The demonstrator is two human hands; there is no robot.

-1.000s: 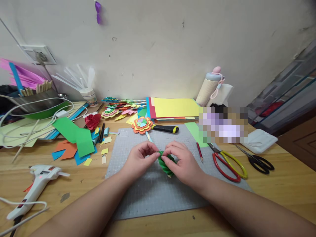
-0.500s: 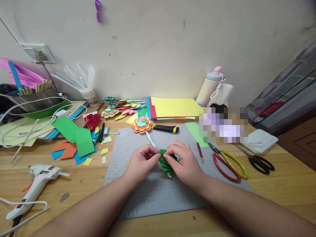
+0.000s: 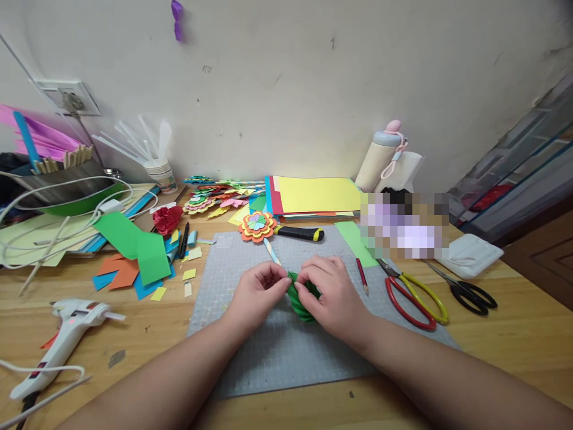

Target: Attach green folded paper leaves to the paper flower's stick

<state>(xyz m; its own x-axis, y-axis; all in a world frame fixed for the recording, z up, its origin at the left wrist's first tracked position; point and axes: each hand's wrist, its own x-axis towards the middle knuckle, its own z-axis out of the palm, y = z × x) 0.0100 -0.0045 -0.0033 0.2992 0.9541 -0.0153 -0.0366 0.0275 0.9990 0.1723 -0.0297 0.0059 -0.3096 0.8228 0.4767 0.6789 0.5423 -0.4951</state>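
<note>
Sole view, head: set above and behind the left hand [image 3: 257, 294] and right hand [image 3: 332, 295], near both, facing forward and down over the desk [image 3: 150, 322] to the wall [image 3: 268, 95] at twelve o'clock.

The wooden table [image 3: 152, 335] carries a mat [image 3: 277, 358] (gridded), a glue gun [image 3: 67, 335] and black scissors [image 3: 457, 289].

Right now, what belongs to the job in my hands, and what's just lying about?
Likely in the job:
green pleated paper, held by your left hand and right hand
layered paper flower on striped stem
gridded cutting mat beneath

Seemingly lying about:
utility knife
pencil
black-handled scissors
red paper rose
</note>
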